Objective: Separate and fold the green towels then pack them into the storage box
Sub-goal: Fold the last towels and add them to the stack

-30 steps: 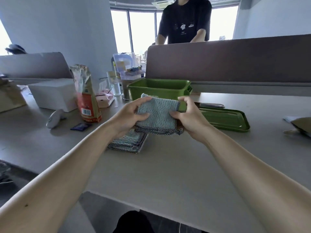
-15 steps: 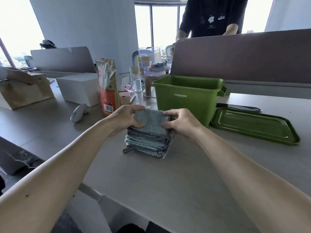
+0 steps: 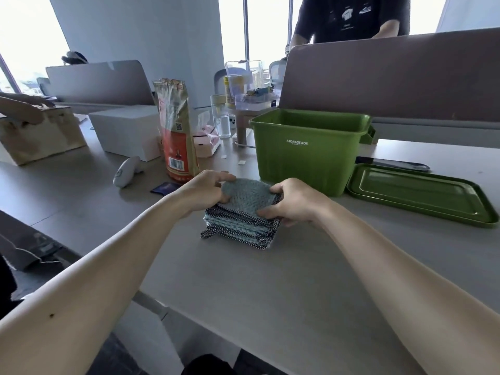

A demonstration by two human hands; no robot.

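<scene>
A stack of folded green towels (image 3: 243, 223) with black-and-white checked edging rests on the grey table (image 3: 270, 280), just in front of the green storage box (image 3: 305, 155). My left hand (image 3: 205, 190) grips the stack's left side and my right hand (image 3: 295, 204) grips its right side, fingers curled over the top towel. The box stands open, and its inside is hidden from here. Its green lid (image 3: 416, 196) lies flat on the table to the right of the box.
Left of the stack stand a red and gold bag (image 3: 176, 133), a white handheld device (image 3: 125, 171) and a small dark packet (image 3: 163, 188). A white box (image 3: 127, 131), a cardboard box (image 3: 38, 133) and bottles sit further back. A person stands behind the brown divider (image 3: 392, 77).
The folded towel held up in both hands came down onto the stack on the table. Both hands now clasp the stack's sides. The view shifted left and nearer.
</scene>
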